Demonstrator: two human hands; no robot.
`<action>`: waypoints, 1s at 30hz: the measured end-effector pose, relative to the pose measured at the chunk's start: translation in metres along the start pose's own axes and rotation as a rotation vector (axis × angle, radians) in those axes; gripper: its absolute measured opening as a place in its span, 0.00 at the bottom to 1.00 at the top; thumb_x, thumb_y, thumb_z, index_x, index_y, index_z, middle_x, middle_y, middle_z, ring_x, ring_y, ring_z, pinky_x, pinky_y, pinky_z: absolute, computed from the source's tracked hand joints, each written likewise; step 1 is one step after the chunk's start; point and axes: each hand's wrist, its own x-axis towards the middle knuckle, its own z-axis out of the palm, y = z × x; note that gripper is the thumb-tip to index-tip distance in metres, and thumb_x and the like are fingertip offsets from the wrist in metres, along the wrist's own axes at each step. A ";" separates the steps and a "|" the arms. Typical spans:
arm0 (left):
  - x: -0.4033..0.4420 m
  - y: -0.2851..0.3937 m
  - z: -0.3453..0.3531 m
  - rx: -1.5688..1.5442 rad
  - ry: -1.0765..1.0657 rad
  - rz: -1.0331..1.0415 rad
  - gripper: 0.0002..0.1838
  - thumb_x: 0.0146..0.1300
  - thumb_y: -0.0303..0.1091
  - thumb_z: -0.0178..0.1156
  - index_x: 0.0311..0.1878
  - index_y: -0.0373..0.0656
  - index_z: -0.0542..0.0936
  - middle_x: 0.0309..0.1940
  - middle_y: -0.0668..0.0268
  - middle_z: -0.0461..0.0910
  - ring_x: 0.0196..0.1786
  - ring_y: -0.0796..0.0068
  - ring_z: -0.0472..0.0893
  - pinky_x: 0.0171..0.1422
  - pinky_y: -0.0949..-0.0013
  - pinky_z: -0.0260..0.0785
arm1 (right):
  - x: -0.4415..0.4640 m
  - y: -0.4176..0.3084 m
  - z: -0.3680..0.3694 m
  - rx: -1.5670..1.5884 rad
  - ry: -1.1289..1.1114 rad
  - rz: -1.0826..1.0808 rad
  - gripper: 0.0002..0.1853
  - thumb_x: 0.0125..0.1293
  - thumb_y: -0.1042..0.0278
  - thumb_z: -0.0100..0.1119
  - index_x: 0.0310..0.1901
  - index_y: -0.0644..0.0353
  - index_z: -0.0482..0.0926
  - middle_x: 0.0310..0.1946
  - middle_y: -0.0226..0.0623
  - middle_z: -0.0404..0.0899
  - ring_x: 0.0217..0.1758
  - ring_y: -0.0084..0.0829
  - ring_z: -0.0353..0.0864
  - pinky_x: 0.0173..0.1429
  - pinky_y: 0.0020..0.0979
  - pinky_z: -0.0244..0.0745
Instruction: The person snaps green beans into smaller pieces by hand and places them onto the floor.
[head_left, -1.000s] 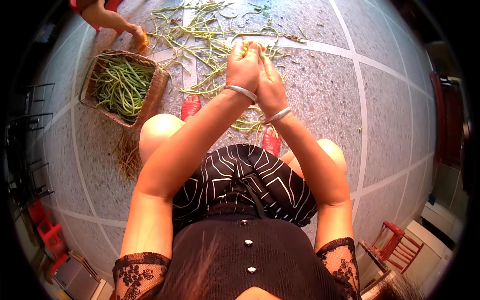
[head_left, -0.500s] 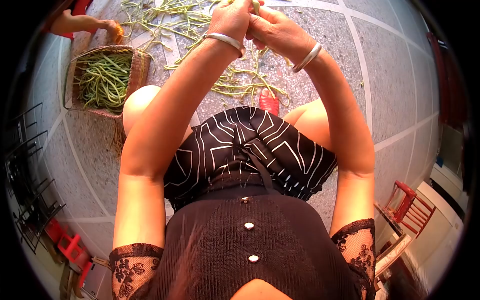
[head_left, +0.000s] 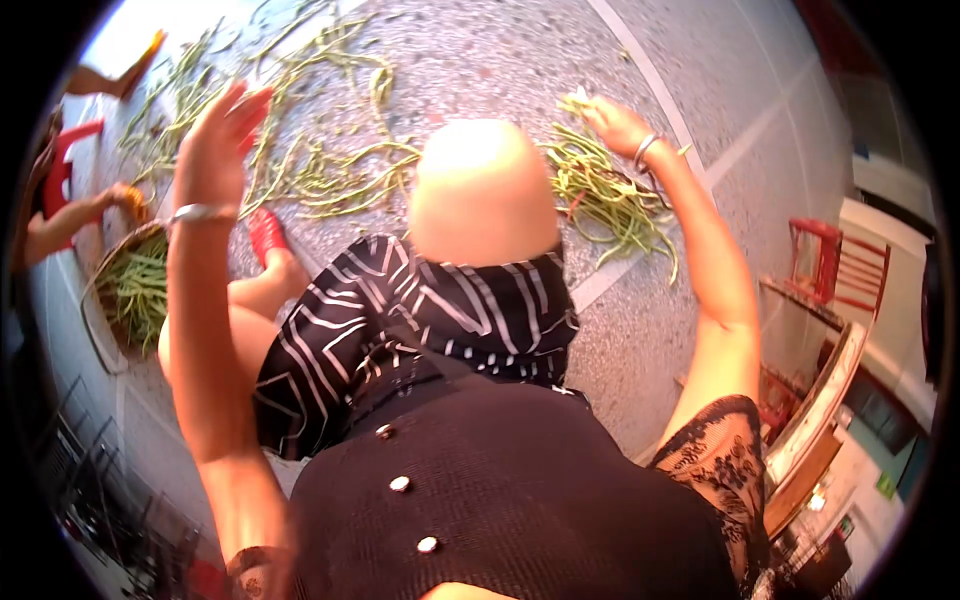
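My left hand (head_left: pixel 212 150) is raised above the floor on the left, fingers stretched out and apart, with nothing in it. Beneath and beyond it, loose long green beans (head_left: pixel 330 180) lie scattered over the speckled floor. On the right, my right hand (head_left: pixel 612 124) reaches out over a bundled heap of long beans (head_left: pixel 610 200). Its fingers are closed on pale green bean ends (head_left: pixel 574 101); how many beans they hold is blurred. A silver bangle circles each wrist. My bare knee (head_left: pixel 485 190) stands between the two groups of beans.
A woven basket (head_left: pixel 100 310) of green beans stands at the left, partly behind my left arm. Near it are another person's bare limbs (head_left: pixel 70 225) and a red stool (head_left: pixel 62 180). A red chair (head_left: pixel 815 260) and wooden furniture (head_left: pixel 820 400) stand at the right.
My hands, together in front before, have parted: the left moved left and opened, the right moved right to the bean heap. The view has turned right, bringing that heap into sight.
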 end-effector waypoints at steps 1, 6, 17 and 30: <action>0.002 0.000 -0.004 0.011 0.045 -0.044 0.20 0.66 0.38 0.41 0.59 0.47 0.68 0.57 0.61 0.72 0.58 0.76 0.69 0.57 0.72 0.53 | -0.014 0.017 0.017 -0.035 -0.060 0.185 0.15 0.66 0.55 0.43 0.39 0.60 0.69 0.39 0.52 0.75 0.44 0.52 0.73 0.45 0.44 0.67; 0.010 -0.016 -0.018 0.095 0.177 -0.170 0.20 0.65 0.43 0.46 0.58 0.50 0.70 0.56 0.62 0.73 0.57 0.76 0.70 0.56 0.74 0.54 | -0.067 0.100 0.093 -0.188 -0.069 0.500 0.15 0.66 0.55 0.42 0.44 0.57 0.68 0.43 0.51 0.73 0.47 0.52 0.72 0.49 0.46 0.67; -0.033 0.003 -0.008 0.304 0.132 -0.012 0.15 0.65 0.37 0.49 0.53 0.44 0.72 0.47 0.62 0.78 0.50 0.76 0.75 0.51 0.76 0.61 | -0.092 0.134 0.140 -0.414 -0.076 0.527 0.16 0.60 0.61 0.51 0.51 0.46 0.71 0.44 0.45 0.71 0.52 0.45 0.69 0.51 0.46 0.67; -0.092 0.025 -0.028 0.540 0.026 0.212 0.13 0.66 0.32 0.47 0.49 0.35 0.73 0.43 0.60 0.77 0.49 0.75 0.74 0.59 0.72 0.61 | 0.023 0.024 0.138 0.093 0.220 -0.022 0.13 0.58 0.62 0.54 0.41 0.57 0.79 0.39 0.46 0.77 0.45 0.44 0.75 0.51 0.38 0.69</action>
